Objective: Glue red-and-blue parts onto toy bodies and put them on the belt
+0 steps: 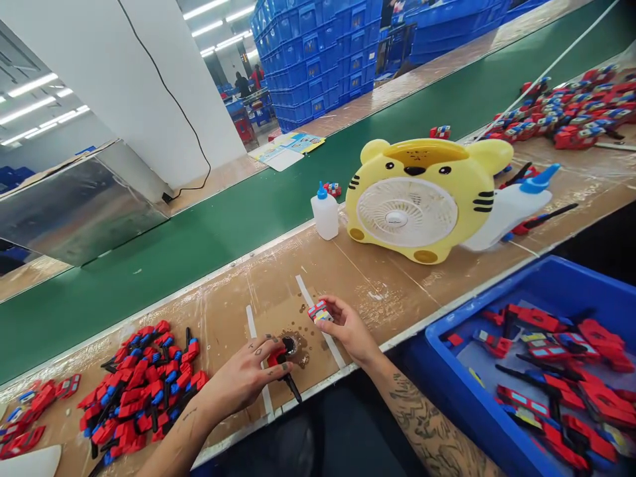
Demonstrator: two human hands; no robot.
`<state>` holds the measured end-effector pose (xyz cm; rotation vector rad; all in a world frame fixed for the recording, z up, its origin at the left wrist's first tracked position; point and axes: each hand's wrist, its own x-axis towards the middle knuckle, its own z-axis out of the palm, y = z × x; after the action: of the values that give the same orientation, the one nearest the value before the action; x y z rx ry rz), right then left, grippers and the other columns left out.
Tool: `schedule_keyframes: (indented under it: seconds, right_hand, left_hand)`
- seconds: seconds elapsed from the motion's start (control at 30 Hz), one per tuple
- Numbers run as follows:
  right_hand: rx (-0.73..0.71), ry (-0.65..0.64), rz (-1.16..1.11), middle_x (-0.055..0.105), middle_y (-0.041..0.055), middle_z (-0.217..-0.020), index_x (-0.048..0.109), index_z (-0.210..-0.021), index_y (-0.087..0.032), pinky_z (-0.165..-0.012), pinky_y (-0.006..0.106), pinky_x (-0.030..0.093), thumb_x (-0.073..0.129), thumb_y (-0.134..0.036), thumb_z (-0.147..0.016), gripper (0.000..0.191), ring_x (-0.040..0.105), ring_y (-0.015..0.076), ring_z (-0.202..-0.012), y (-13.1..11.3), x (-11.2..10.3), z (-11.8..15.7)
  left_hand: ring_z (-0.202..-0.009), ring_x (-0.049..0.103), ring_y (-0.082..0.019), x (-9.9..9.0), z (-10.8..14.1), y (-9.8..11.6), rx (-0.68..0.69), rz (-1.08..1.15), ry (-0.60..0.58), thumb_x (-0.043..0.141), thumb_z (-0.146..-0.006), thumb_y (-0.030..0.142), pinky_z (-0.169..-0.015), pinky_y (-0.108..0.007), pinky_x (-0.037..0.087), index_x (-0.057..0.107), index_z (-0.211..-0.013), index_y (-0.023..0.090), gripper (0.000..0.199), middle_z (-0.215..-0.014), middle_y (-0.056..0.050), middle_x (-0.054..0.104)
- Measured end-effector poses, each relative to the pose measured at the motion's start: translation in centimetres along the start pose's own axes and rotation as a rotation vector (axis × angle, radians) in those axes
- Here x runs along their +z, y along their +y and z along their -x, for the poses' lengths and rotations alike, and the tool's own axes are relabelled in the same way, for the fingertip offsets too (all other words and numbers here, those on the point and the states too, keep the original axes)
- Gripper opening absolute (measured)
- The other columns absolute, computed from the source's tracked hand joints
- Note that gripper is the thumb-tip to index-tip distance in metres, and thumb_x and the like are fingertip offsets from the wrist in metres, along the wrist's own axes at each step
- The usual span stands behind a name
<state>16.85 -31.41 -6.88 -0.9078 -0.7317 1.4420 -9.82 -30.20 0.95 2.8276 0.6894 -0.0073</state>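
Note:
My left hand (256, 371) is closed on a red part (275, 358) with a black stick pointing down toward the bench edge. A small dark round spot or cup (289, 344) lies right beside its fingertips, with dark stains around it. To the right, my right hand (342, 324) pinches a small red, white and yellow toy piece (320, 311) between thumb and fingers, raised over the bench. A pile of red, blue and black parts (144, 384) lies left of my left hand.
A yellow tiger-faced fan (417, 159) and a white bottle (326, 215) stand behind my hands. A blue bin (447, 371) holding red toys is at right. A green belt (209, 232) runs behind the bench (223, 291). Blue crates (318, 66) are stacked beyond.

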Motion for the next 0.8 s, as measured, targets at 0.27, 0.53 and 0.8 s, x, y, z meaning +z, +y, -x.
schedule_keyframes:
  seconds: [0.27,0.53,0.8]
  right_hand:
    - [0.011,-0.154,-0.03,0.071,0.0065,-0.106,0.059,-0.108,-0.024,-0.096,0.043,0.05,0.09,-0.024,-0.059,0.058,0.068,0.0243,-0.102,0.2,1.6,0.5]
    - [-0.076,-0.194,0.101,0.069,0.008,-0.113,0.059,-0.115,-0.025,-0.102,0.046,0.048,0.088,-0.026,-0.063,0.059,0.065,0.0272,-0.111,0.5,3.8,-0.1]
    - [-0.562,-0.131,0.746,0.068,0.0055,-0.115,0.06,-0.121,-0.031,-0.095,0.046,0.05,0.076,-0.03,-0.079,0.045,0.063,0.0299,-0.106,-1.6,7.0,-0.5]
  left_hand:
    - [-0.119,0.061,-0.027,1.8,-0.5,-0.2,-0.412,0.886,0.578,0.068,-0.086,0.026,-0.104,-0.044,0.048,0.069,-0.121,0.026,0.035,-0.123,-0.012,0.066]
    - [-0.109,0.067,-0.033,2.4,-2.6,0.5,-0.642,1.305,0.778,0.087,-0.065,0.034,-0.102,-0.049,0.049,0.072,-0.116,0.017,0.056,-0.113,-0.014,0.073]
    - [-0.119,0.062,-0.031,2.0,-5.2,1.6,-0.641,1.265,0.989,0.081,-0.072,0.039,-0.104,-0.041,0.048,0.067,-0.119,0.016,0.054,-0.121,-0.014,0.069]
